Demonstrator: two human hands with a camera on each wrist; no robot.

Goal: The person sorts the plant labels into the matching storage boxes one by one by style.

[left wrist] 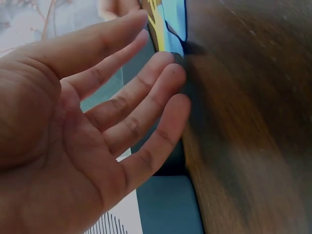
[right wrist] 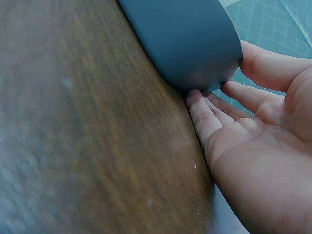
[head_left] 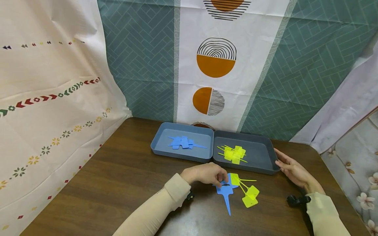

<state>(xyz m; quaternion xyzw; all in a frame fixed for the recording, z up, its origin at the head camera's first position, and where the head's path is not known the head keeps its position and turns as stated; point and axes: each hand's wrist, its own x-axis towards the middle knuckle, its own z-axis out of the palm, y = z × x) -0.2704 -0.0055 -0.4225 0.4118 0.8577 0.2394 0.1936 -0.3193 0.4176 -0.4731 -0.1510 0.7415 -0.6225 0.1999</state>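
Note:
My left hand (head_left: 208,173) reaches over the table, its fingertips right at a small pile of blue plant tags (head_left: 226,196). In the left wrist view, the left hand's fingers (left wrist: 161,131) are extended and slightly bent, with the blue tags (left wrist: 175,19) just beyond the thumb and index tips. Yellow plant tags (head_left: 250,196) lie against the pile's right side, one overlapping the blue. My right hand (head_left: 295,170) touches the outer right end of the dark grey tray (head_left: 261,150). In the right wrist view, its fairly straight fingers (right wrist: 202,114) rest against the tray's rounded corner (right wrist: 195,58).
A blue-grey tray (head_left: 162,137) stands left of the dark one, their ends together, holding several blue tags (head_left: 184,142). Several yellow tags (head_left: 234,154) lie in the dark tray. Behind the wooden table (head_left: 118,183) hangs a patterned cloth (head_left: 141,65).

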